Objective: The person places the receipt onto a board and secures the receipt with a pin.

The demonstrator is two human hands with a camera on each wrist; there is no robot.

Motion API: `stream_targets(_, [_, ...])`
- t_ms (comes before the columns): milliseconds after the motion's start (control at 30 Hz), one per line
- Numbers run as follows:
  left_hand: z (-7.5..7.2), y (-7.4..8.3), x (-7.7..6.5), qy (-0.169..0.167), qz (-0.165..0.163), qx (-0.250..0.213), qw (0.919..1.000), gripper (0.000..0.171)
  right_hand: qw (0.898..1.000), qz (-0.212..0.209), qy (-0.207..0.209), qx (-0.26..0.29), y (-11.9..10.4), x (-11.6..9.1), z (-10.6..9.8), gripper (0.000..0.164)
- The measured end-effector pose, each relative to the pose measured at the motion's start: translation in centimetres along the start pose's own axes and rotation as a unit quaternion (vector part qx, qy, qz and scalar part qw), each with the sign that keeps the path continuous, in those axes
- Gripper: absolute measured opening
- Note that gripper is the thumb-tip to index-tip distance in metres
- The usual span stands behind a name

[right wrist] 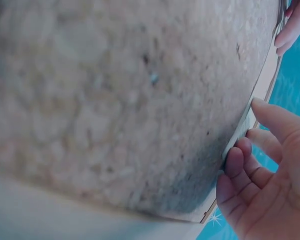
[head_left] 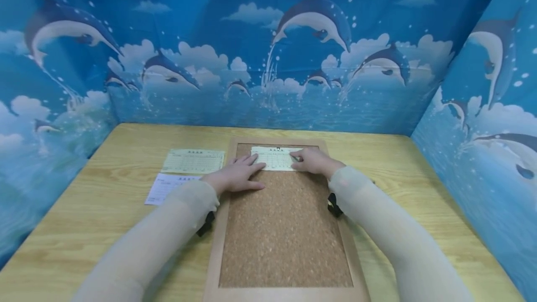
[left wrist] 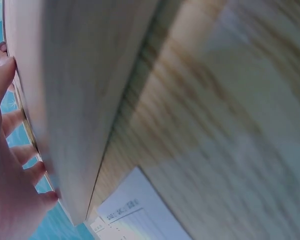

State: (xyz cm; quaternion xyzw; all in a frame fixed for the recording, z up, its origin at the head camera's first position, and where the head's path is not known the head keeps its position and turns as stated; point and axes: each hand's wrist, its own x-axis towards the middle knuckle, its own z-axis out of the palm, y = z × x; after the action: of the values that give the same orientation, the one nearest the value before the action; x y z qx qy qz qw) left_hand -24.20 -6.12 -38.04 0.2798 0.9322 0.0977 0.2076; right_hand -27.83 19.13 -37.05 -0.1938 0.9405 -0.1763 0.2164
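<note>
A pale green printed slip [head_left: 274,158] lies across the upper end of a wood-framed cork board [head_left: 285,227], with a small dark pin-like thing [head_left: 278,148] at its top edge. My left hand [head_left: 237,175] rests over the board's left frame, fingers spread, fingertips at the slip's left edge. At the slip's right side, my right hand [head_left: 312,161] has its fingers curled. Its thumb and forefinger pinch a small dark green thing [head_left: 295,158], too small to make out clearly. In the right wrist view the right hand's fingertips [right wrist: 257,104] meet the paper's edge.
Left of the board, another pale green slip [head_left: 194,161] lies above a white printed slip [head_left: 169,188], which the left arm partly covers. They lie on a wood-grain table [head_left: 84,209]. Blue dolphin-print curtains [head_left: 260,59] stand at the back and both sides.
</note>
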Motion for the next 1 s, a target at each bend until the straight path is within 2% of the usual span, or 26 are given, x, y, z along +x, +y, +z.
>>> stream_targets(567, [0.0, -0.2, 0.0, 0.002, 0.001, -0.003, 1.0000, 0.074, 1.000, 0.023, 0.007, 0.011, -0.7, -0.1, 0.3, 0.055])
stream_targets(767, [-0.2, -0.8, -0.6, 0.006, -0.005, -0.025, 0.9996, 0.078, 1.000, 0.006, 0.017, 0.009, -1.6, -0.2, 0.6, 0.054])
stream_targets(1000, [-0.3, -1.4, -1.2, 0.015, 0.002, -0.047, 0.9988, 0.081, 0.999, -0.009, 0.021, 0.038, -2.5, -0.2, 1.1, 0.055])
